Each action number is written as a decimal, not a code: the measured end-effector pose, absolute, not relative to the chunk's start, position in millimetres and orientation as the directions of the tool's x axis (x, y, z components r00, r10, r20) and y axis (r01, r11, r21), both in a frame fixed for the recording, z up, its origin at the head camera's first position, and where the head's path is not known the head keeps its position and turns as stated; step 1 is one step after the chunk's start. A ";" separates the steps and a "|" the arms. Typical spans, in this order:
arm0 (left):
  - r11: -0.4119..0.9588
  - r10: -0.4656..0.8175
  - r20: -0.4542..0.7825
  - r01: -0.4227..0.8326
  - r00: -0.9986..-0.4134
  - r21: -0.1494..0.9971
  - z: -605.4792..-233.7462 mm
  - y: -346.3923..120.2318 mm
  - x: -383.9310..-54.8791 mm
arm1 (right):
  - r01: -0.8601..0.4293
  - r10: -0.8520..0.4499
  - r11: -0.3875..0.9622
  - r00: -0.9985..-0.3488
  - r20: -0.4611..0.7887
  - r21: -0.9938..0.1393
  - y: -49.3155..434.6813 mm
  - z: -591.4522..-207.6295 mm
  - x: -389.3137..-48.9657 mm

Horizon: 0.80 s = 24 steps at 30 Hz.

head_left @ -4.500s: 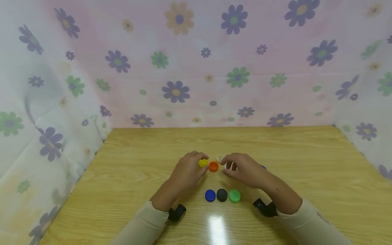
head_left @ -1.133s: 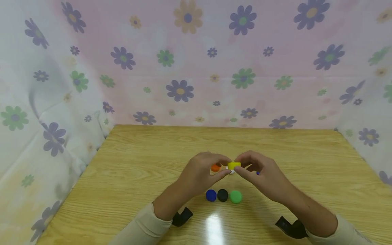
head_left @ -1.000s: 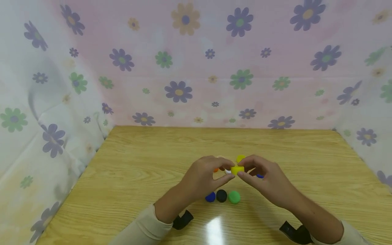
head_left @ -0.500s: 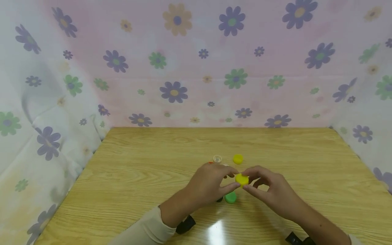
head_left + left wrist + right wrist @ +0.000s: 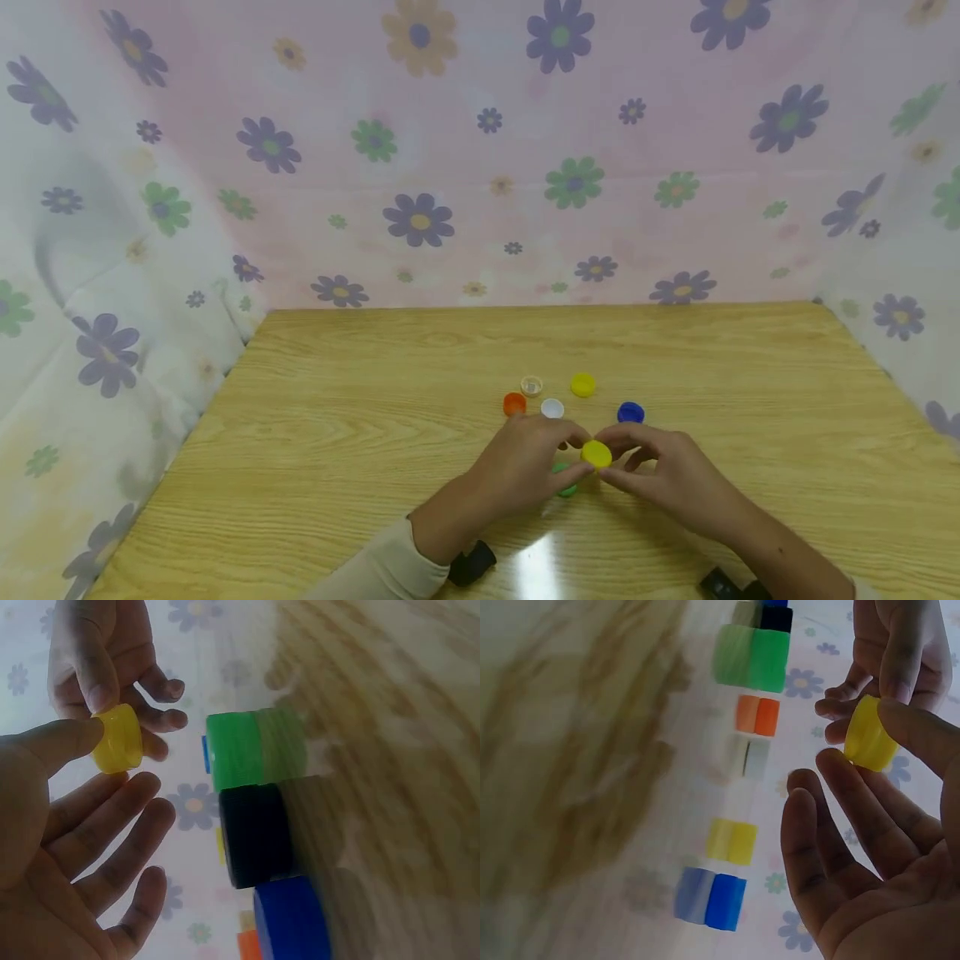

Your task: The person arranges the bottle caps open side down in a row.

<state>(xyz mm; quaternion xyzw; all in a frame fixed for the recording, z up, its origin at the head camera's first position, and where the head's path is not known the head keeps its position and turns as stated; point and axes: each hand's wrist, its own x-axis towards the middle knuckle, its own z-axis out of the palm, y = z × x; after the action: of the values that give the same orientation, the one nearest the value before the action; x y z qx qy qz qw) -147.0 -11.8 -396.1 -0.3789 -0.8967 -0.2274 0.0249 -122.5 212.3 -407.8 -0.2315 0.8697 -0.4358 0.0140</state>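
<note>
A yellow bottle cap (image 5: 596, 455) is held up between both hands, clear of the table in the wrist views. My left hand (image 5: 517, 467) pinches its left side with thumb and fingertips, and my right hand (image 5: 678, 473) pinches the opposite side. The other fingers of each hand are loosely bent below it in the wrist views. Behind the left hand's fingertips a green cap (image 5: 564, 482) is partly hidden. The left wrist view shows that green cap lined up with a black cap (image 5: 255, 836) and a blue cap (image 5: 292, 919), both hidden from the head view.
Farther back on the wooden table (image 5: 360, 392) lie an orange cap (image 5: 514, 404), a clear cap (image 5: 531, 386), a white cap (image 5: 552, 408), another yellow cap (image 5: 582, 384) and another blue cap (image 5: 631, 412). Flowered cloth (image 5: 480, 167) rises behind the table.
Earlier the left hand held a yellow cap alone, farther left; then both hands gripped it. Over the last second they brought it nearer the person and tipped its flat face upward.
</note>
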 end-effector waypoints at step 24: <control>0.677 0.699 -0.012 0.656 -0.715 0.333 -416.3 -9.5 -136.5 | -0.305 -0.496 0.585 -0.867 -0.034 -0.751 216.7 -425.3 -130.0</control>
<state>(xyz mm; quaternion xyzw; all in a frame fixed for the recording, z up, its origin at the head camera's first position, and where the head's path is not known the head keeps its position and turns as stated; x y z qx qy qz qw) -136.5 -9.5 -416.3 -0.3710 -0.9131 -0.1543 -0.0694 -130.0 216.7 -425.3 -0.2272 0.8821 -0.3946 0.1209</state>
